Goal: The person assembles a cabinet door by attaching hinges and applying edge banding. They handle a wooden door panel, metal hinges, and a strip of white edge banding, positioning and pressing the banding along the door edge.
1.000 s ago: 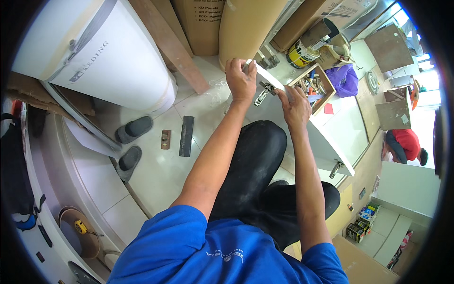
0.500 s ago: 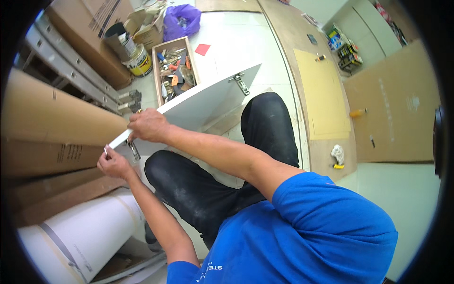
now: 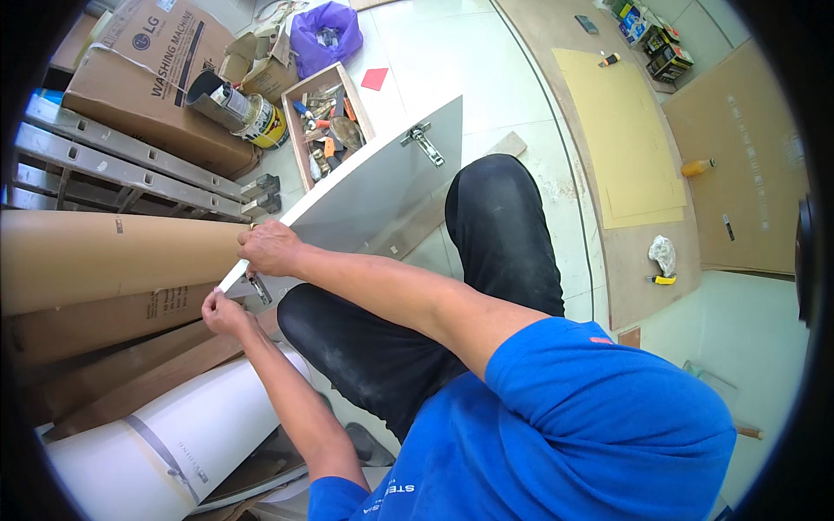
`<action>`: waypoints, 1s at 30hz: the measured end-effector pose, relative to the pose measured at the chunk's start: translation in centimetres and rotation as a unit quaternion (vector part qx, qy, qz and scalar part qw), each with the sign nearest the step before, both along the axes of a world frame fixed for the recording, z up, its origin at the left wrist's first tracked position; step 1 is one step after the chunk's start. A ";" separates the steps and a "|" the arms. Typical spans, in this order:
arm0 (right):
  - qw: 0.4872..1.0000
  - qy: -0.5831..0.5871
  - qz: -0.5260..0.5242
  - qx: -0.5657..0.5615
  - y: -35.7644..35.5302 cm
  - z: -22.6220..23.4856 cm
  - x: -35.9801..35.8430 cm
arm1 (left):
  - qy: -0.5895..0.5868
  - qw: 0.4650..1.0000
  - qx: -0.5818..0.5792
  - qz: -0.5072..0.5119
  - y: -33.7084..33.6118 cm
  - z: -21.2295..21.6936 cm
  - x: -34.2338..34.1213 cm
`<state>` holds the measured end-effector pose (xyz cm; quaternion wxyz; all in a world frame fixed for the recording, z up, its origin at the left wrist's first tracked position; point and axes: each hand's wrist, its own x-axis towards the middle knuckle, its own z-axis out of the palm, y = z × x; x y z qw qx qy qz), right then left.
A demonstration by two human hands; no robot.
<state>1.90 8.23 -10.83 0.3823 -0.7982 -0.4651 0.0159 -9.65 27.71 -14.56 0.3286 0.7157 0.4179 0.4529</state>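
Observation:
A cabinet door with a grey face and a white edge stands tilted in front of my knees. Two metal hinges are fixed to it: the far hinge shows fully, while the near hinge sits just below my right hand. My right hand is closed over the door's white edge; something small and yellowish shows by its fingers, too little to name. At the door's near left corner, my left hand pinches the end of the edge. Its fingertips partly hide what lies between them.
Beyond the door lies a wooden tool box full of hand tools. Cardboard boxes, a metal ladder and a white roll crowd the left. A paint bucket and purple bag stand behind. Yellow sheets lie at right.
The view has shifted, so the ladder and boxes show more. Both hands stay at the door's near left end; the left hand's fingers now sit more tightly pinched at the corner.

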 end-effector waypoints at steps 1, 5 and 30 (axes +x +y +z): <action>1.000 -0.004 -0.007 0.007 0.0 -0.1 0.1 | 0.018 1.000 -0.006 -0.006 0.3 0.1 0.3; 1.000 0.004 0.004 0.001 0.3 -0.4 0.1 | 0.104 0.994 0.006 -0.022 1.9 0.8 1.1; 0.999 0.023 0.016 -0.019 0.0 1.2 0.3 | 0.430 0.743 -0.035 -0.512 2.4 22.0 4.8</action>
